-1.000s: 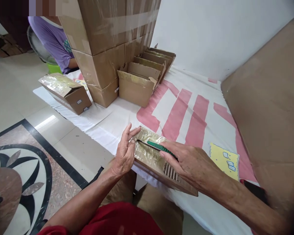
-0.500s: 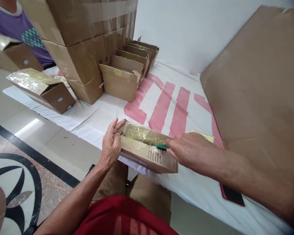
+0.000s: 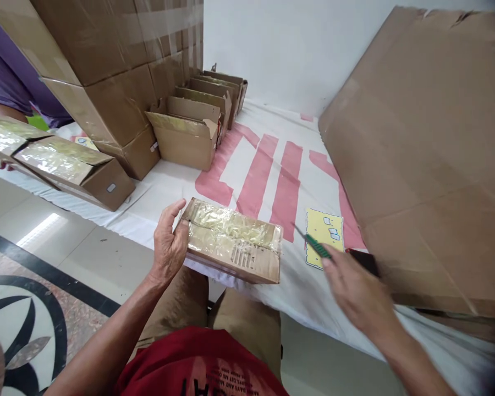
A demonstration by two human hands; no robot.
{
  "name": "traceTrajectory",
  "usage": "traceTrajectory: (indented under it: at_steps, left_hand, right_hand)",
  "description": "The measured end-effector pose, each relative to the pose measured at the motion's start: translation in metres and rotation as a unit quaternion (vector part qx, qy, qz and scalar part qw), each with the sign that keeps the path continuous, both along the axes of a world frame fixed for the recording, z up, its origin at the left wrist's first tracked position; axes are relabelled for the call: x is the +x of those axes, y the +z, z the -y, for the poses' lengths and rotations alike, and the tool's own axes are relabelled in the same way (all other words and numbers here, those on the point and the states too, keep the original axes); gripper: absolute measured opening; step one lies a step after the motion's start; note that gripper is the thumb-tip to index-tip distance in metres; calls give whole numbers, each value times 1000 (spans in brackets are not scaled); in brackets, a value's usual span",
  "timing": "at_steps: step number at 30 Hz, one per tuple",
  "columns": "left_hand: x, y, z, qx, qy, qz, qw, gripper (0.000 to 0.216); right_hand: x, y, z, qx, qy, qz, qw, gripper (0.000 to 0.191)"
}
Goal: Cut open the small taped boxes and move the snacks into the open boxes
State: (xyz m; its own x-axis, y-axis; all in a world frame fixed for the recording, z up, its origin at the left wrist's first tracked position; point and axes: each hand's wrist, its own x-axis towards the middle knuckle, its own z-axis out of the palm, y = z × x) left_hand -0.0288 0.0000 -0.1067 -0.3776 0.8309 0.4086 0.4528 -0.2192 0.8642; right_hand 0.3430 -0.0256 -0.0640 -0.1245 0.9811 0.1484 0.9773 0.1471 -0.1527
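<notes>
A cardboard box [image 3: 231, 236] with shiny tape along its top lies at the table's front edge. My left hand [image 3: 171, 239] grips its left end, thumb on top and fingers at the far corner. In my right hand [image 3: 352, 283] is a green-handled utility knife [image 3: 318, 245], its thin blade pointing up and left. The knife is apart from the box, above a yellow card [image 3: 313, 258] on the cloth. A dark phone-like object [image 3: 362, 259] lies just beyond my right hand, partly covered by it.
Stacked cartons [image 3: 124, 93] rise at the left, with a row of opened boxes [image 3: 183, 137] beside them. Two taped boxes [image 3: 66, 159] sit end to end at the left edge, near a co-worker in a purple shirt [image 3: 16, 71]. A large cardboard panel [image 3: 429, 154] leans at the right.
My right hand has lifted the utility knife off the box and moved right. The yellow card is now uncovered. At the left, the co-worker's box has come down against the other taped box.
</notes>
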Motion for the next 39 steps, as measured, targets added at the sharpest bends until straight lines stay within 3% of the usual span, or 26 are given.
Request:
traceTrajectory:
  at_steps: [3,5,7,10,13,15,21,24,27,29,31,33,35,38,39]
  left_hand:
    - [-7,10,15,22,0,-71,997,31]
    - [-10,16,25,1,-20,-94,995,28]
    - [-12,19,33,-32,-45,-105,993,29]
    - [-14,18,38,-54,-68,-121,989,39]
    - [-16,12,38,-58,-76,-134,986,39]
    - [-18,9,37,-65,-84,-129,986,35]
    - [-21,9,35,-95,-108,-126,982,39]
    - [-23,11,33,-105,-116,-128,979,42]
    - [-25,12,30,-111,-130,-113,979,43]
    - [-28,12,27,-112,-149,-91,978,49]
    - [-30,12,23,-99,-172,-75,977,57]
    - [-32,12,21,-67,-197,-77,975,55]
    - [-34,12,22,-23,-212,-95,972,45]
    - [-37,9,30,37,-208,-137,968,31]
    - [-39,7,33,53,-207,-152,965,27]
  right_hand:
    - [-14,-61,10,-16,9,72,997,44]
    - [-16,-74,11,-16,22,80,996,39]
    - [-20,-62,8,18,46,36,998,36]
    - [-44,-17,5,86,104,-36,990,38]
    - [-84,19,3,98,153,20,983,38]
    - [-105,28,3,92,163,81,979,36]
    - [-124,27,-5,26,207,85,974,36]
    - [-129,28,-16,-28,192,81,978,38]
    - [-129,29,-24,-49,159,-2,986,37]
    - [-127,29,-23,1,159,-69,985,33]
    - [-123,27,-15,109,204,-82,969,20]
    - [-120,24,-6,214,274,-43,937,12]
    - [-117,22,3,269,336,-3,903,21]
    - [-111,27,8,232,386,-30,892,11]
    - [-109,32,7,182,397,-66,897,28]
